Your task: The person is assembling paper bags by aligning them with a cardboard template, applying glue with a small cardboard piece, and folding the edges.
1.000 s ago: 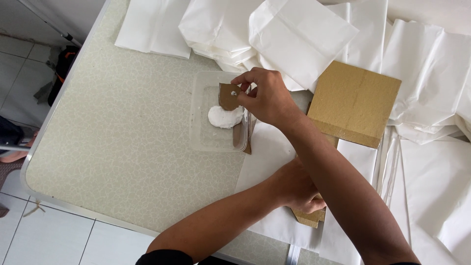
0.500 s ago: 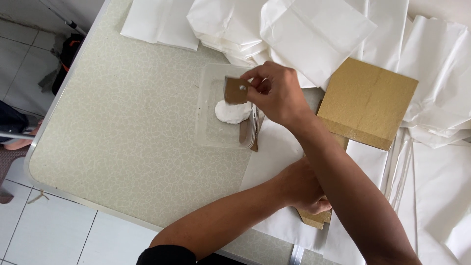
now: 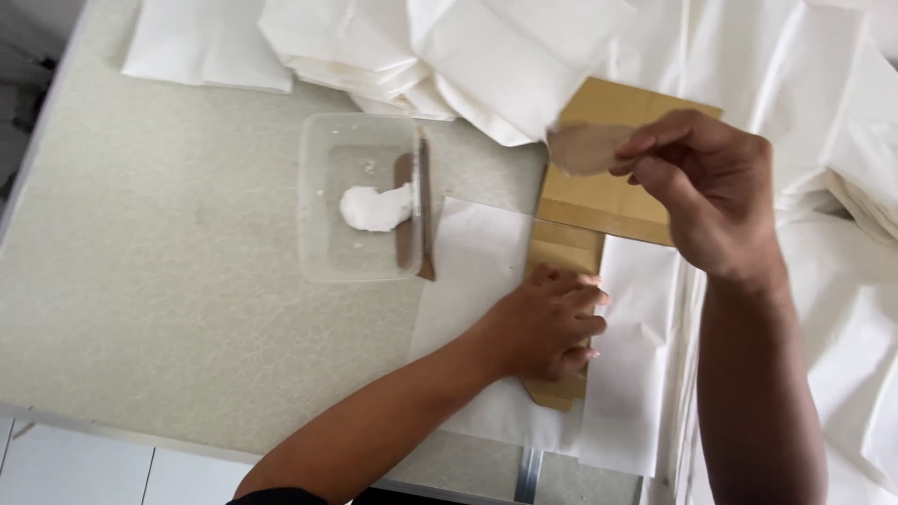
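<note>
Pinching a small brown card scrap [image 3: 585, 148], the right hand [image 3: 711, 192] is holding it raised above the brown cardboard sheet [image 3: 613, 201], up and to the right of the left hand [image 3: 547, 323], which is pressing flat on white paper [image 3: 472, 257]; the clear glue tray [image 3: 360, 201] is lying leftward.

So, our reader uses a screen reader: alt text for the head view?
The right hand lifts a small brown card scraper while the left hand presses white paper flat beside a clear tray of white paste.
</note>
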